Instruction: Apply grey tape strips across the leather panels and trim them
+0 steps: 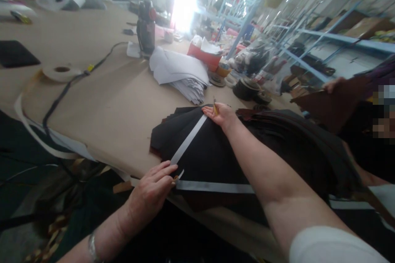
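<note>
Black panels [200, 148] of leather-like sheet lie stacked at the table's near edge. A pale strip of tape [189, 139] crosses the top panel at a slant, and a second pale strip [216, 187] runs along its near edge. My left hand [154, 185] is closed at the slanted strip's lower end, fingertips pressed on it; a loose curled tape end and a small orange bit show by the thumb. My right hand [219, 114] touches the strip's far end with its fingertips and holds a small yellow pointed tool [215, 109], whose kind I cannot make out.
A large dark stack [286, 139] lies right of my right hand. Another person's hand [333, 85] holds a brown sheet [330, 98]. Beyond are white sheets [180, 70], black spools [245, 88] and an upright machine [146, 28]. A tape roll [61, 72] and black cable [63, 94] lie left.
</note>
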